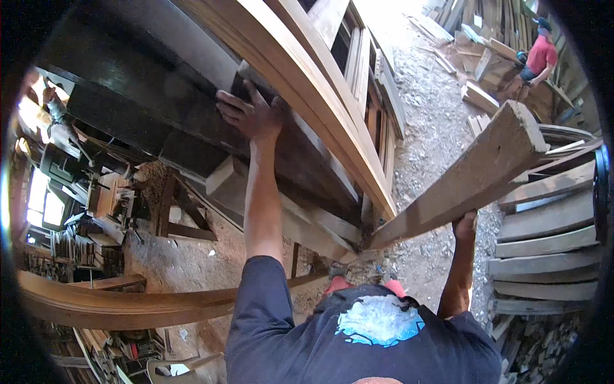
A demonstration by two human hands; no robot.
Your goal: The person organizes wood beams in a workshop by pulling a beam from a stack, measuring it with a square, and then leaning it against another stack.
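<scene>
My right hand (465, 225) grips the lower edge of a thick, rough wooden beam (457, 176), which slants up and away to the right. The beam's near end comes down close to my feet, beside other timbers. My left hand (252, 117) reaches forward with its fingers apart, laid against a dark wooden board (307, 153) in a stack. Part of that hand's contact is hard to make out. A pale squared timber (281, 205) lies along the near side of the dark stack. Long light-brown moulded timbers (300, 70) run past just to the right of my left hand.
Stacked planks (543, 249) stand at the right. A person in a red shirt (541, 59) is at the far right among loose boards. A long timber (147, 307) crosses the lower left, below a cluttered bench (109, 198). Chips litter the ground (425, 134).
</scene>
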